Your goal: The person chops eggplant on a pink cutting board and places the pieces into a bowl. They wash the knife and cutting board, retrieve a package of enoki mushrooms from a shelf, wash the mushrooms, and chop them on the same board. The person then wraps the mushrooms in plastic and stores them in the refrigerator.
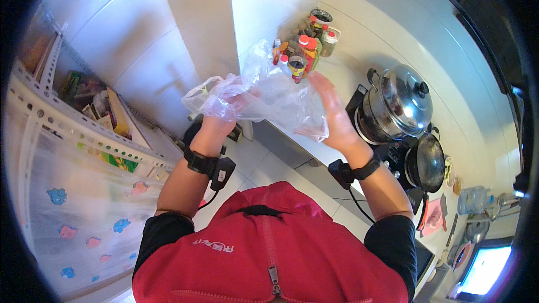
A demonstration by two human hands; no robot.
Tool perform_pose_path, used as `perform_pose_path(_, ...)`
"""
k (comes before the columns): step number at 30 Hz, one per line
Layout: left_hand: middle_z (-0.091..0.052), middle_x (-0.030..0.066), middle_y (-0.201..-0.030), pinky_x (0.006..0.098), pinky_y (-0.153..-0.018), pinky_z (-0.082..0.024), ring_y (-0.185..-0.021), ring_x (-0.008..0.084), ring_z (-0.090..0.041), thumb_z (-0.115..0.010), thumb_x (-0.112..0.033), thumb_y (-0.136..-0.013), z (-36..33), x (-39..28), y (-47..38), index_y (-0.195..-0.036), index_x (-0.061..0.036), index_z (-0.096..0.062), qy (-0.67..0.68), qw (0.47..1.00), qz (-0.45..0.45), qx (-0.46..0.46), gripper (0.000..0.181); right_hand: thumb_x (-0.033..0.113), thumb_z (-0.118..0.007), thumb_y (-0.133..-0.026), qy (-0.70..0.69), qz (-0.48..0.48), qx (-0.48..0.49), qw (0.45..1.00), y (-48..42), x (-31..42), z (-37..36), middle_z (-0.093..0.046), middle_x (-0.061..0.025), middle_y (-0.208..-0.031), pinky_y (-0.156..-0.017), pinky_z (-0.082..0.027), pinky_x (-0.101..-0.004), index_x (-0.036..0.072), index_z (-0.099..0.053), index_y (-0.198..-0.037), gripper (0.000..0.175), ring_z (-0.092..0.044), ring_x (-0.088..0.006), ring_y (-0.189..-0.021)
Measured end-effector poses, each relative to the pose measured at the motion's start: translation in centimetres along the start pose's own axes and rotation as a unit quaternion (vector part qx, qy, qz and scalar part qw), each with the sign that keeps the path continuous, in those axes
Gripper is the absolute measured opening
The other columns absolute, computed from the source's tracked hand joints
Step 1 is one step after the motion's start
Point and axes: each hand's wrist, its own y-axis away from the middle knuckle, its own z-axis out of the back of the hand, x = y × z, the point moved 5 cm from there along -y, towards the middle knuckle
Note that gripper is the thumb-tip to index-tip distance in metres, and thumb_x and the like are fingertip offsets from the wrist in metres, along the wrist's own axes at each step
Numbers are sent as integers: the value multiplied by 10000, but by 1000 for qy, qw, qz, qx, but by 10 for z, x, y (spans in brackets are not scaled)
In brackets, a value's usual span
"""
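Note:
A clear, crumpled plastic bag (278, 101) is stretched out in the air in front of my chest. My left hand (225, 103) grips its gathered left end and shows through the film. At the bag's right edge is my right hand (337, 120), with the fingers pointing up, spread away from the thumb and a little blurred. Plastic film lies over the thumb of that hand. Both wrists carry black straps with small boxes and cables. Behind the bag, sauce bottles (297, 65) with red caps stand in the counter corner, partly covered by it.
A lidded steel pot (396, 105) and a dark wok (427, 164) sit on the cooktop at right. Further along are a pink cutting board (433, 216), a knife (452, 230) and a water jug (471, 200). A metal shelf rack (97, 130) with a printed curtain stands at left.

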Motion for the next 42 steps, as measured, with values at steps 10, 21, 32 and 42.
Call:
perform_pose_path(10,-602,128,-1121,392,-849,-539,-994,253,-622,-532,-151,-937,0,65,1,-1167,-15,-530,-26,996,20,-79,267,-81,-614,-747,-5,-309,-74,948,104,-59,36,-540,-122,-1240,-954,-451,-346,57,-531,-1266,543,-564,-228,-1089)
perform_pose_path(21,-564,67,-847,464,-874,-522,-819,237,-622,-518,-118,-935,-106,158,59,-1044,-27,-514,65,948,309,30,142,7,-495,-911,-361,-540,-368,665,257,-34,48,-649,-80,-881,-732,-530,-320,38,-569,-967,97,-636,-183,-778)
perform_pose_path(32,-381,-77,-574,245,-427,-345,-445,63,-353,-454,-249,-989,-227,261,145,-1093,-38,-592,-44,836,499,226,272,138,-517,-907,-520,-466,-558,449,529,34,184,-446,38,-542,-368,-324,-226,89,-558,-790,133,-401,-92,-429)
perform_pose_path(42,-503,-60,-652,251,-556,-442,-559,63,-469,-523,-246,-945,-436,339,277,-1192,-19,-599,-89,746,494,437,344,236,-472,-921,-536,-363,-594,478,722,139,273,-442,34,-588,-455,-334,-232,51,-598,-865,231,-390,-91,-500)
